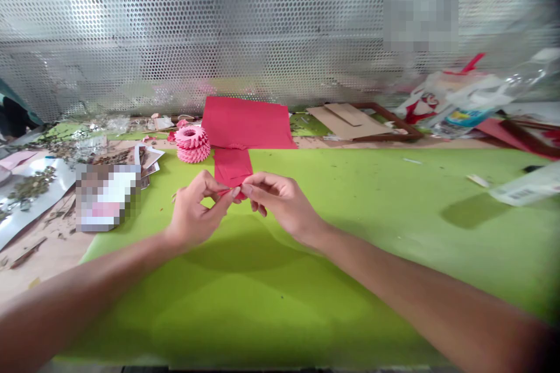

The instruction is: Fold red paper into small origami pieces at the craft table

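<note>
Both hands meet above the green sheet, pinching a small folded piece of red paper [226, 191] between thumbs and fingertips. My left hand [199, 204] grips its left end, and my right hand [280, 201] closes on the right end; the fingertips partly hide the piece. Just behind it lie small red paper rectangles [233, 163]. Farther back, a large red paper sheet [247, 122] rests near the perforated metal wall. To the left of these stands a ring-shaped pink stack of folded paper pieces [193, 144].
Green paper [350, 280] covers most of the table. Photos, dried plant bits and a white sheet [39, 198] lie at left. Brown cardboard [350, 120] sits at the back. A plastic bag [437, 96], a clear bottle [531, 73] and a white container [529, 186] are at right.
</note>
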`<state>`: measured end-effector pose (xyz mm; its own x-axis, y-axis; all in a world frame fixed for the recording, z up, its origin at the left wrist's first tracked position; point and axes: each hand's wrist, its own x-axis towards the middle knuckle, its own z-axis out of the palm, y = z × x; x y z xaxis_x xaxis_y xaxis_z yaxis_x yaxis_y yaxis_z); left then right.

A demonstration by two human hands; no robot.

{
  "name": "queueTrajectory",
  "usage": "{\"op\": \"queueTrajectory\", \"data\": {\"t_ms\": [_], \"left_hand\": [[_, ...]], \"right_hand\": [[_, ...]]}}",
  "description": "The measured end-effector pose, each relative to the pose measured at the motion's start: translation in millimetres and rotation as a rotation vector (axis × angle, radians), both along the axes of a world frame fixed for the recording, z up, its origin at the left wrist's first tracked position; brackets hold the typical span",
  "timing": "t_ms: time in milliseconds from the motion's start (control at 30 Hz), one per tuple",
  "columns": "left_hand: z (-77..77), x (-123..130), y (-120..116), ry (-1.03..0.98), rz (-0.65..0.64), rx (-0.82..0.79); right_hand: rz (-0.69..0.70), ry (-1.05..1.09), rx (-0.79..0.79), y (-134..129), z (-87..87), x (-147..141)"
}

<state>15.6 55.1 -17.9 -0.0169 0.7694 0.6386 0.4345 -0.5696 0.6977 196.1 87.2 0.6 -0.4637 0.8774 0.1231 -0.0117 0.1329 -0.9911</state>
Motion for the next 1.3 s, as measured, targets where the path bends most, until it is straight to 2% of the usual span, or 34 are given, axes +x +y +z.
{"op": "queueTrajectory", "data": {"t_ms": [167,367,433,567,767,833,933,1033,1100,1300], "left_hand": [[2.6,1.3,-0.3,0.06,0.0,0.041],[4.6,-2.6,1.0,0.25,-0.001,0.192],[5.9,-6.5,3.1,0.322,-0.035,0.253],[8.7,-14.8,7.8,0.447,-0.182,0.34],[7.2,-20.7,7.0,0.397,-0.19,0.356],[8.9,-20.5,5.2,0.278,-0.237,0.225],[15.3,-18.4,4.7,0.021,-0.299,-0.192],[20.6,-15.9,7.5,-0.006,-0.387,-0.506],[21.1,-15.6,9.9,0.064,-0.422,-0.578],[16.2,-20.1,13.9,0.197,-0.38,-0.59]], "right_hand": [[0.009,-0.014,0.035,1.1,-0.9,0.1],[-0.033,-0.003,0.09,0.2,-0.2,0.3],[-0.033,-0.006,0.074,0.5,1.3,1.3],[0.003,-0.028,0.011,3.7,2.9,4.1],[0.007,-0.062,-0.06,10.1,-1.4,6.0],[-0.009,-0.062,-0.038,9.8,-1.2,5.9],[-0.03,-0.087,0.057,6.8,1.4,5.5],[-0.024,-0.146,0.152,4.0,2.9,4.8],[-0.026,-0.175,0.172,3.8,2.3,4.3],[0.047,-0.233,0.078,10.8,-1.0,5.4]]}}
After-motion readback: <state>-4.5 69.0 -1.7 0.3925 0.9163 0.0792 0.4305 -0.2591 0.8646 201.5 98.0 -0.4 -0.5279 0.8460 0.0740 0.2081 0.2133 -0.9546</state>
